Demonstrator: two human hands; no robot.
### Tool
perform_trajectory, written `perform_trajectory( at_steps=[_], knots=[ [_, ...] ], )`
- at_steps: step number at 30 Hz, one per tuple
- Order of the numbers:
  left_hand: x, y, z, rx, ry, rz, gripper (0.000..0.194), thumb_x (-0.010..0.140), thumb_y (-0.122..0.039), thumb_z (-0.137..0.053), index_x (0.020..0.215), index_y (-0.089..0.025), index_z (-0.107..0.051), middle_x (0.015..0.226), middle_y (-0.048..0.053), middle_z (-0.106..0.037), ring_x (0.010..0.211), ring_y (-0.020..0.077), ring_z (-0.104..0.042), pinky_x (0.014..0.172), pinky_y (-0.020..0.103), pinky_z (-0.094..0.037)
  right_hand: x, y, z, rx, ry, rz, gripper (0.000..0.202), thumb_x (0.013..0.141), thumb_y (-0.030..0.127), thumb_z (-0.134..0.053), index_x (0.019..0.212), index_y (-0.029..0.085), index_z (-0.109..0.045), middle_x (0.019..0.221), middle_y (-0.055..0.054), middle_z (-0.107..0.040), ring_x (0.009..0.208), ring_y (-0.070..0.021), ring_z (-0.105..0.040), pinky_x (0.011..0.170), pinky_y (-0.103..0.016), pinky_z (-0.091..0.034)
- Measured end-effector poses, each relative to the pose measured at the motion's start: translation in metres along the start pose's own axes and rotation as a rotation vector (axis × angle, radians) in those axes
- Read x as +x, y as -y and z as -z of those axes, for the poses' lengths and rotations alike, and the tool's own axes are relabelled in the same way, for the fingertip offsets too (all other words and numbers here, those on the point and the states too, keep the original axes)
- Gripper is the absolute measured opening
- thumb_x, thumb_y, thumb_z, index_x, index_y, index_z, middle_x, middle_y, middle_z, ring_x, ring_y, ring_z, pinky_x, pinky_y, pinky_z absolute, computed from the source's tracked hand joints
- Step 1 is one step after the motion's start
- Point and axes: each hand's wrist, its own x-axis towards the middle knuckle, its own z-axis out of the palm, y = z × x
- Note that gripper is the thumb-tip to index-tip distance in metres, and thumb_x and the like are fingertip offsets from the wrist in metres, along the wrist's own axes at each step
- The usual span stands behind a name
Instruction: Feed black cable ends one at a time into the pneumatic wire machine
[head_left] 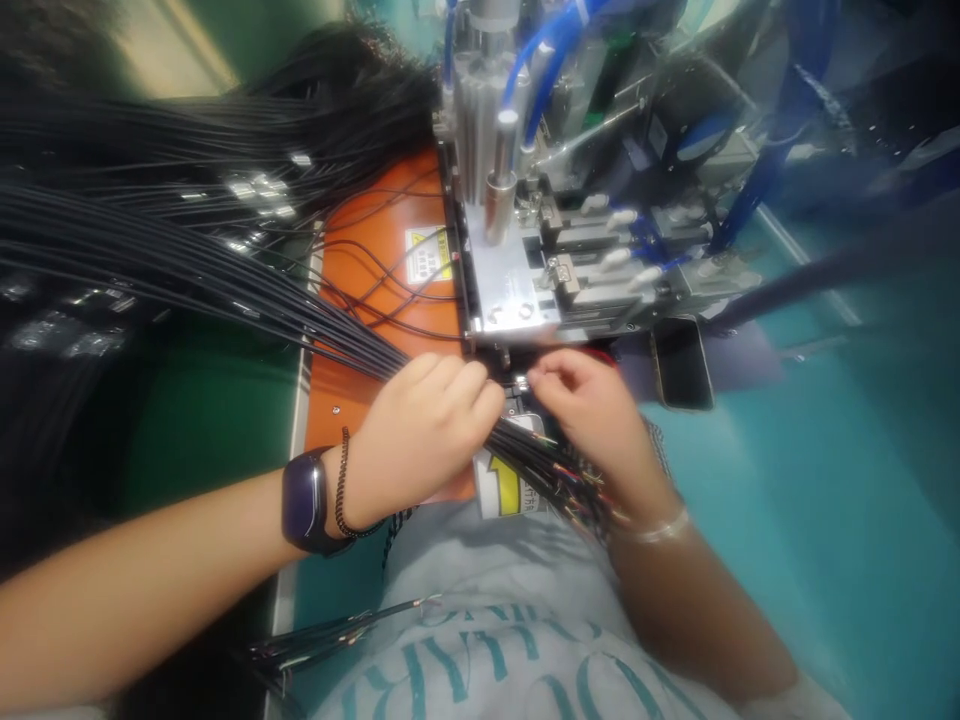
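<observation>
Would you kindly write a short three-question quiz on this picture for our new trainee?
1. Fill in: The ____ hand is closed around the black cables.
2. True or false: The phone lies on the orange plate.
3. Multiple choice: The thick tubes at the top are A) green, B) blue, C) red.

Key:
1. The left hand.
2. False; the phone lies to the right of the right hand.
3. B.
</observation>
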Motion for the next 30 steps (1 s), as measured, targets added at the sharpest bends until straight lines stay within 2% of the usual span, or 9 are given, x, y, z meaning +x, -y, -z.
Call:
perform_trajectory(
  at_steps=[3, 7, 12, 15, 18, 20, 24, 30],
  knots=[
    [-0.001, -0.004, 0.007, 0.0, 0.084, 0.068, 0.013, 0.082, -0.01, -0.046, 0.076, -0.017, -0.055, 0.071, 0.004, -0.052, 0.066, 0.02, -0.049, 0.06, 0.034, -0.038, 0.002, -0.001, -0.001, 0.02, 0.037, -0.064, 0.013, 0.078, 0.028, -0.058, 0.072, 0.017, -0.06, 0.062, 0.002, -0.053, 0.056, -0.011, -0.045, 0.052, -0.022, -0.034],
    [-0.004, -0.012, 0.016, -0.012, 0.141, 0.109, 0.011, 0.078, -0.011, -0.049, 0.081, -0.014, -0.059, 0.085, 0.01, -0.057, 0.079, 0.0254, -0.054, 0.062, 0.035, -0.042, 0.001, -0.007, -0.002, 0.063, 0.004, -0.048, 0.013, 0.077, 0.03, -0.06, 0.076, 0.017, -0.061, 0.062, 0.002, -0.052, 0.058, -0.0118, -0.047, 0.055, -0.023, -0.037],
    [-0.006, -0.014, 0.019, 0.001, 0.189, 0.123, 0.019, 0.074, -0.007, -0.049, 0.089, -0.01, -0.061, 0.072, 0.007, -0.056, 0.068, 0.0236, -0.053, 0.059, 0.035, -0.042, -0.006, -0.02, 0.006, -0.037, -0.043, 0.218, 0.014, 0.081, 0.024, -0.059, 0.093, 0.022, -0.065, 0.076, 0.0, -0.056, 0.069, -0.0149, -0.053, 0.064, -0.027, -0.043],
    [-0.004, -0.012, 0.017, -0.031, 0.205, 0.137, 0.016, 0.074, -0.007, -0.05, 0.086, -0.013, -0.059, 0.069, 0.005, -0.056, 0.065, 0.0227, -0.053, 0.059, 0.035, -0.043, -0.01, -0.023, 0.014, -0.121, -0.041, 0.387, 0.018, 0.083, 0.023, -0.059, 0.099, 0.025, -0.066, 0.086, -0.003, -0.059, 0.077, -0.017, -0.056, 0.067, -0.03, -0.046],
    [-0.004, -0.009, 0.016, -0.08, 0.2, 0.152, 0.009, 0.074, -0.008, -0.052, 0.077, -0.016, -0.054, 0.068, 0.004, -0.055, 0.064, 0.0223, -0.053, 0.058, 0.036, -0.042, -0.015, -0.018, 0.019, -0.155, 0.107, 0.663, 0.026, 0.084, 0.02, -0.06, 0.108, 0.03, -0.065, 0.093, -0.003, -0.061, 0.086, -0.0176, -0.057, 0.074, -0.032, -0.048],
    [-0.003, -0.008, 0.016, -0.102, 0.195, 0.157, 0.008, 0.073, -0.009, -0.053, 0.075, -0.017, -0.052, 0.068, 0.004, -0.055, 0.063, 0.0222, -0.053, 0.058, 0.036, -0.042, -0.019, -0.013, 0.019, -0.151, 0.206, 0.795, 0.031, 0.086, 0.016, -0.057, 0.111, 0.033, -0.064, 0.093, -0.003, -0.062, 0.086, -0.0166, -0.056, 0.075, -0.032, -0.048],
    [-0.003, -0.008, 0.017, -0.126, 0.205, 0.171, 0.01, 0.071, -0.009, -0.055, 0.076, -0.017, -0.052, 0.071, 0.004, -0.057, 0.065, 0.0228, -0.054, 0.059, 0.036, -0.044, -0.023, -0.007, 0.015, -0.091, 0.203, 0.855, 0.033, 0.087, 0.011, -0.054, 0.111, 0.031, -0.065, 0.089, -0.003, -0.065, 0.082, -0.016, -0.054, 0.072, -0.032, -0.048],
    [-0.002, 0.001, 0.015, -0.136, 0.226, 0.188, 0.013, 0.072, -0.006, -0.055, 0.081, -0.016, -0.056, 0.077, 0.007, -0.061, 0.073, 0.0224, -0.058, 0.066, 0.036, -0.046, -0.016, -0.012, 0.007, -0.077, 0.168, 0.873, 0.029, 0.086, 0.012, -0.057, 0.108, 0.029, -0.065, 0.088, -0.003, -0.066, 0.08, -0.0166, -0.055, 0.072, -0.033, -0.048]
  ],
)
